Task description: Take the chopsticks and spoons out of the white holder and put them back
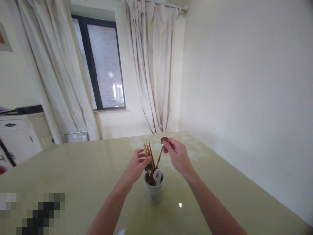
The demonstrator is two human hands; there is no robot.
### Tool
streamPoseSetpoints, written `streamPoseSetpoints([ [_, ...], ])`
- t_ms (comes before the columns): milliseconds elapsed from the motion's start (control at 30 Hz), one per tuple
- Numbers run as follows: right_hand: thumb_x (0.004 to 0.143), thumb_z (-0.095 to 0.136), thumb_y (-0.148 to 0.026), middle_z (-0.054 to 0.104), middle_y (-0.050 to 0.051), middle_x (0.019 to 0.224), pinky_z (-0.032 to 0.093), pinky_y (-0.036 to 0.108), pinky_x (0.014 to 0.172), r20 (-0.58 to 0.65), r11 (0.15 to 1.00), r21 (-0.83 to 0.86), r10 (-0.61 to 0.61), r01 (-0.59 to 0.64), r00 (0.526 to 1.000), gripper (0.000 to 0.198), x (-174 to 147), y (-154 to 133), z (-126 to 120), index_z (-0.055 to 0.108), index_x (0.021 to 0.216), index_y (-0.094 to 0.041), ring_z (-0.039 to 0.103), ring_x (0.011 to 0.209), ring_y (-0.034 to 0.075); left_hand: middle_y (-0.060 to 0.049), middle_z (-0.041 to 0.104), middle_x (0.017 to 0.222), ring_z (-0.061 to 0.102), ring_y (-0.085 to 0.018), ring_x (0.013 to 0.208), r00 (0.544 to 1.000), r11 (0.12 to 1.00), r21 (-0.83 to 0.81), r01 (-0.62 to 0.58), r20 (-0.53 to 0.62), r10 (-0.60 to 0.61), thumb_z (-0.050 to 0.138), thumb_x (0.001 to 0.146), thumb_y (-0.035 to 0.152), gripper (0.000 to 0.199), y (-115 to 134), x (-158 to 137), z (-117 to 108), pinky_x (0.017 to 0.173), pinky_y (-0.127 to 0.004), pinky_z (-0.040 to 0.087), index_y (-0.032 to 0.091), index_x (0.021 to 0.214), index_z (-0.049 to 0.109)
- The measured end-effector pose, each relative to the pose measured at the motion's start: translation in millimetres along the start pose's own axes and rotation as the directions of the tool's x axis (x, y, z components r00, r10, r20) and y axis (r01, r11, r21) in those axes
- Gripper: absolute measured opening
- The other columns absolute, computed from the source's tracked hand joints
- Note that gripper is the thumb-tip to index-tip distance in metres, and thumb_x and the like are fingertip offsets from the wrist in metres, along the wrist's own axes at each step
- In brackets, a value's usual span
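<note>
Cup (pixel 154 196) is stood upright on the tabletop (pixel 97 182), near centre, held by neither hand. Right hand (pixel 178 155): thumb and fingers pinched on the dark-headed spoon (pixel 164 139) close to its head; handle is slanted down-left to the cup's mouth. Left hand (pixel 137 164): thumb and fingers curled about the chopsticks (pixel 150 153); whether they're gripped or only steadied can't be told. Hands are well apart.

Risks, as judged: cup could be tipped if the handle is levered sideways against the rim, since the base isn't braced. White spoon (pixel 157 176) could be flicked out if caught by that handle. Chopsticks could be scattered if nudged by the left thumb.

Count: one cup, one dark-headed spoon, one white spoon, one metal spoon (pixel 148 168). Chopsticks: at least three; overlapped, exact number can't be told.
</note>
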State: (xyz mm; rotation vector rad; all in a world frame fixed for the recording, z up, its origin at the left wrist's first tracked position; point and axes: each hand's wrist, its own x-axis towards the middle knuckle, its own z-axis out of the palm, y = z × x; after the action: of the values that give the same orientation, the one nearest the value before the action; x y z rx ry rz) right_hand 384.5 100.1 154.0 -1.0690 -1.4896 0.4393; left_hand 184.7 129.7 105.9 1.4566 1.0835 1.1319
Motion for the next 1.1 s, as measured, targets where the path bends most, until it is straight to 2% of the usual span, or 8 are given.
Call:
streamPoseSetpoints([
  [67,0.101,0.054,-0.041,0.070,0.002,0.070,0.054,0.026,0.067,0.089,0.998,-0.047,0.040,-0.036,0.995,0.031,-1,5,5,0.066,0.082,-0.019,0.070,0.068,0.018,-0.015,0.074,0.117,0.072,-0.025,0.103,0.989,0.994,-0.089,0.071,0.138,-0.058,0.075,0.078,0.065,0.072,-1,-4,5,0.091,-0.038,0.054,0.017,0.127,0.055],
  [133,0.104,0.049,-0.035,0.072,0.003,0.070,0.052,0.025,0.066,0.197,0.984,-0.174,0.072,-0.037,0.978,0.034,-3,6,8,0.067,0.080,-0.018,0.070,0.068,0.017,-0.013,0.076,0.117,0.072,-0.025,0.104,0.976,0.990,-0.108,0.095,0.204,-0.071,0.071,0.080,0.067,0.065,0,-8,7,0.090,-0.036,0.052,0.018,0.121,0.059],
  [267,0.105,0.047,-0.025,0.077,0.005,0.079,0.044,0.026,0.068,0.365,0.850,-0.518,0.119,0.095,0.924,0.037,-7,5,9,0.073,0.079,-0.018,0.070,0.074,0.018,-0.011,0.076,0.124,0.071,-0.024,0.107,0.969,0.985,-0.085,0.152,0.207,-0.132,0.068,0.082,0.068,0.063,-1,-10,7,0.085,-0.031,0.048,0.021,0.123,0.060],
  [533,0.103,0.054,-0.027,0.080,0.010,0.087,0.042,0.029,0.069,0.414,0.753,-0.646,0.212,0.122,0.885,0.032,-12,13,10,0.081,0.086,-0.021,0.073,0.081,0.024,-0.007,0.076,0.126,0.069,-0.024,0.112,0.971,0.976,-0.070,0.208,0.139,-0.196,0.066,0.081,0.073,0.072,-8,-9,12,0.088,-0.032,0.047,0.026,0.134,0.061],
  [767,0.105,0.054,-0.034,0.080,0.011,0.091,0.044,0.030,0.072,0.369,0.750,-0.656,0.218,0.087,0.903,0.035,-17,1,-1,0.079,0.086,-0.020,0.073,0.085,0.023,-0.009,0.077,0.123,0.069,-0.026,0.115,0.984,0.991,-0.081,0.108,0.153,-0.095,0.065,0.080,0.078,0.069,-5,-12,11,0.099,-0.039,0.049,0.023,0.122,0.067],
  [900,0.107,0.044,-0.055,0.078,0.012,0.100,0.050,0.033,0.077,0.261,0.877,-0.479,0.179,-0.034,0.949,0.049,-53,15,-1,0.076,0.110,-0.017,0.072,0.087,0.024,-0.013,0.072,0.136,0.068,-0.029,0.123,0.984,0.986,-0.108,0.123,0.138,-0.108,0.063,0.078,0.083,0.080,-27,-25,3,0.105,-0.044,0.050,0.024,0.132,0.061],
  [1000,0.088,0.070,-0.066,0.070,0.017,0.130,0.055,0.038,0.084,0.201,0.936,-0.330,0.197,-0.123,0.959,0.077,-88,38,12,0.054,0.147,-0.019,0.071,0.105,0.030,-0.015,0.063,0.149,0.064,-0.031,0.132,0.983,0.983,-0.121,0.138,0.139,-0.121,0.057,0.080,0.087,0.085,-55,-39,-1,0.110,-0.046,0.049,0.025,0.139,0.054],
  [1100,0.069,0.090,-0.056,0.064,0.019,0.141,0.054,0.043,0.095,0.197,0.960,-0.247,0.181,-0.130,0.963,0.095,-110,53,31,0.051,0.148,-0.021,0.065,0.121,0.037,-0.017,0.061,0.149,0.066,-0.033,0.129,0.986,0.974,-0.168,0.149,0.095,-0.135,0.054,0.078,0.091,0.092,-80,-49,-1,0.112,-0.047,0.049,0.024,0.141,0.051],
])
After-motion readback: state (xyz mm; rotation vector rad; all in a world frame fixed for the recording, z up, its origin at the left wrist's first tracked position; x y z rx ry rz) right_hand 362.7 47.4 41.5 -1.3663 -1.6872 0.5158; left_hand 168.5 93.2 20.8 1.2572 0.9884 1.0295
